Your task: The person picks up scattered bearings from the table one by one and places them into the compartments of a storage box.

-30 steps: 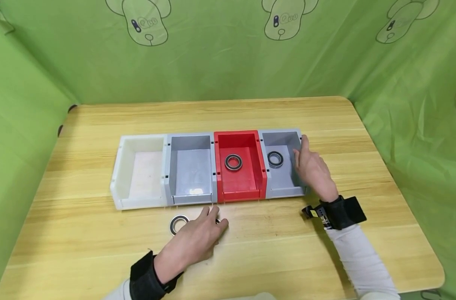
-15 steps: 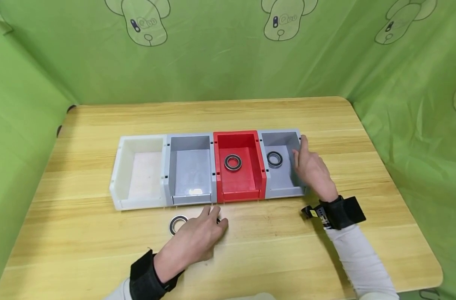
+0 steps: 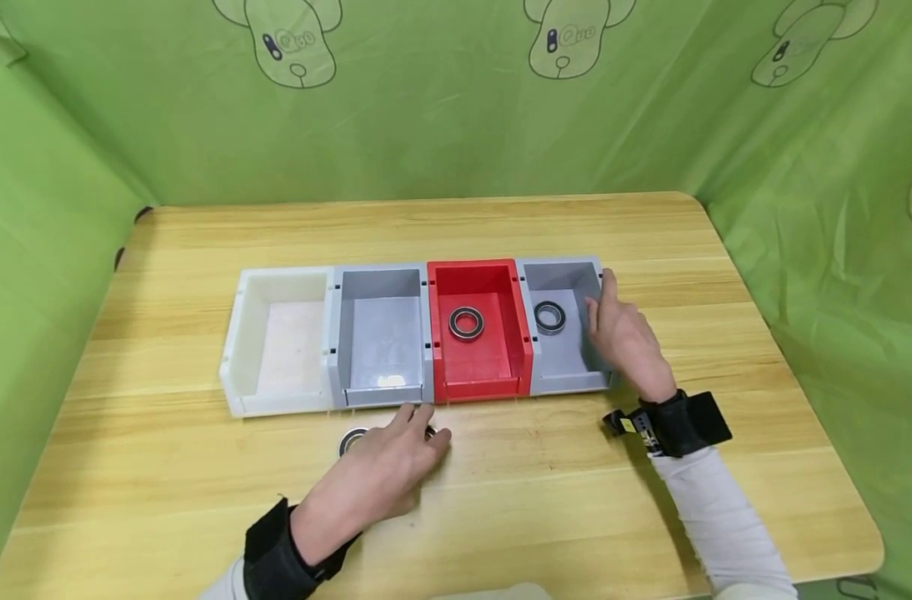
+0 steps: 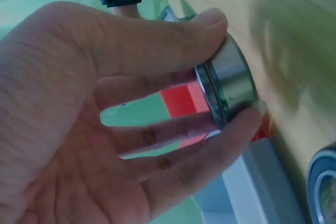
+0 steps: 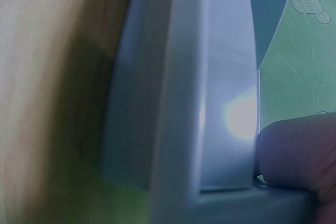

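Observation:
In the head view my left hand (image 3: 384,468) is low over the table, just in front of the bins. Its thumb and fingertips pinch a ball bearing (image 4: 237,74), seen edge-on in the left wrist view and mostly covered in the head view. A second bearing (image 3: 348,439) lies on the table, partly hidden behind that hand. My right hand (image 3: 627,340) grips the outer wall of the right grey bin (image 3: 572,367), thumb on the inner side. That bin contains a bearing (image 3: 549,317). Another bearing (image 3: 466,324) lies in the red bin (image 3: 477,388).
Left of the red bin stand another grey bin (image 3: 384,396) and a white bin (image 3: 279,407), joined in one row. The wooden table (image 3: 546,533) has green curtain (image 3: 441,142) behind and at both sides. A pale object (image 3: 512,592) shows at the front edge.
My left hand has shifted slightly left and toward the bins with its bearing, covering more of the bearing on the table. The right hand keeps its place on the bin wall.

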Demonstrator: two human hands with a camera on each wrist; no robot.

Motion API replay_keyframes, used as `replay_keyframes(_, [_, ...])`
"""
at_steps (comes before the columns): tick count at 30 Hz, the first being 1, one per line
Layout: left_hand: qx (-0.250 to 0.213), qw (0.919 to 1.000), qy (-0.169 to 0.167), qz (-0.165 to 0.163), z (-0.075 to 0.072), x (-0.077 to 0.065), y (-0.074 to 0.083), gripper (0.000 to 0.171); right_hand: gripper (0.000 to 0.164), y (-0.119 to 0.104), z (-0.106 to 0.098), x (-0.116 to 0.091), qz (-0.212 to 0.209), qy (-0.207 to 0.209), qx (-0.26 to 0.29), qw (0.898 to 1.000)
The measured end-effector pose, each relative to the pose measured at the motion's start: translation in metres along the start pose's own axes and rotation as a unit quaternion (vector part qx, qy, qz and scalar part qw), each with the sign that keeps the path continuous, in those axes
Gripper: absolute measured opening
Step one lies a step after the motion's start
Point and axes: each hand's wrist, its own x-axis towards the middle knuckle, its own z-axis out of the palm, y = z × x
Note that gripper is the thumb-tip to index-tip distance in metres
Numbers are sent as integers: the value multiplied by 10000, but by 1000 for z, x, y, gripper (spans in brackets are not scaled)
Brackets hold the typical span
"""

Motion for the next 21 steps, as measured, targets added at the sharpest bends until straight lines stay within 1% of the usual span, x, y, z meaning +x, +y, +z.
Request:
replay_keyframes(2, [-12, 10000, -38, 40, -4, 0, -1, 38, 59, 0, 0, 0, -28, 8, -8, 10000])
replay_keyframes(6, [-38, 9998, 207, 62, -13, -1, -5, 37, 59, 1, 0, 0, -95, 57, -3, 9999])
replay_keyframes(9, [-81, 9991, 416, -5, -19, -3, -8, 34, 58, 2, 1, 1, -115, 99, 4, 9999])
replay_keyframes(14, [-304, 9981, 522, -153, -29, -6, -14, 39, 57, 3, 2, 0, -202, 176, 29, 9996])
replay_keyframes(16, [-297, 9976, 592, -184, -34, -7, -17, 42, 57, 4, 2, 0, -295, 250, 33, 9992])
replay_keyframes(21, [-165, 9968, 752, -211, -43, -6, -28, 40, 56, 4, 2, -2, -428, 375, 53, 9984])
